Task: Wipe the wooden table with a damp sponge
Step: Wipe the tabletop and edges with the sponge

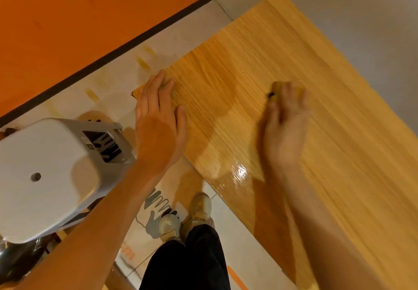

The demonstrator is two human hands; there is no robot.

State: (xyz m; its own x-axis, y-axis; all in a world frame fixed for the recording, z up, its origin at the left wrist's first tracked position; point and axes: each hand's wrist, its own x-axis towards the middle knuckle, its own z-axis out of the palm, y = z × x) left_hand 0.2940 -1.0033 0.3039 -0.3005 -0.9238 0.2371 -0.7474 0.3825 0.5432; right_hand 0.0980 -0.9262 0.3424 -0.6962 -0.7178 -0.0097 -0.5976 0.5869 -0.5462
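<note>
Head view, looking steeply down. I see the table [294,47] as a long slab with fine, straight wood grain, honey-yellow, its surface glossy. A wet sheen shows near the front edge, with a bright glare spot between the two forearms.

Left hand [158,117]: fingers straight and slightly spread, palm flat on the table at its near left corner, fingertips reaching the edge. It holds nothing.

Right hand [285,120]: motion-blurred. Fingers extended over the sponge [279,88], pressing it down onto the table surface, well in from the edges. The sponge reads as a small yellow block with a dark patch at its left side; most of it is hidden under the fingers, so I cannot tell its full shape.

Left of the table stands a white plastic stool [49,172], rounded-square seat with a small hole in the middle and a dark label on its side. The floor [117,74] is pale and glossy, with printed grey markings. Behind it an orange wall [79,18] with a dark baseboard strip. Pale shoes [199,208] and dark trousers show at the bottom
</note>
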